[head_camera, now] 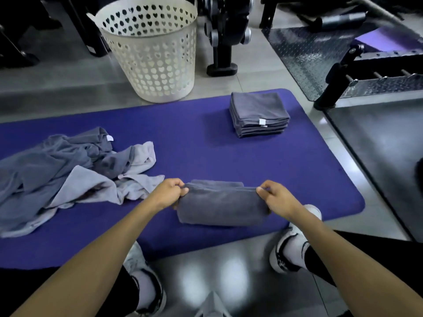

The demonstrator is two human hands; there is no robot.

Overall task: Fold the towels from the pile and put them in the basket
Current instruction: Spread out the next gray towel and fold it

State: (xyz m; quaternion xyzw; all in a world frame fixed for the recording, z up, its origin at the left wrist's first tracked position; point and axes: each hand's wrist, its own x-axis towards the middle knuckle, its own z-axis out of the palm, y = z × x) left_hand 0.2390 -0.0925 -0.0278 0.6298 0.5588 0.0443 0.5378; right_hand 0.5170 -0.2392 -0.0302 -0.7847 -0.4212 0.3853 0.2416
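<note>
A dark grey towel (220, 205) lies partly folded on the purple mat (196, 145) near its front edge. My left hand (169, 193) pinches the towel's upper left corner. My right hand (274, 197) pinches its upper right corner. The folded flap is lifted slightly between them. A loose pile of grey and lighter grey towels (64, 172) sprawls at the mat's left. A neat stack of folded grey towels (258, 113) sits at the mat's far right. The white basket (151, 56) with heart-shaped holes stands on the floor behind the mat; its inside is hidden.
Black gym equipment (226, 30) stands behind the basket. A diamond-plate platform (315, 53) and a metal rack (375, 83) lie at the right. My two feet in white shoes (290, 245) rest on the grey floor by the mat's front edge.
</note>
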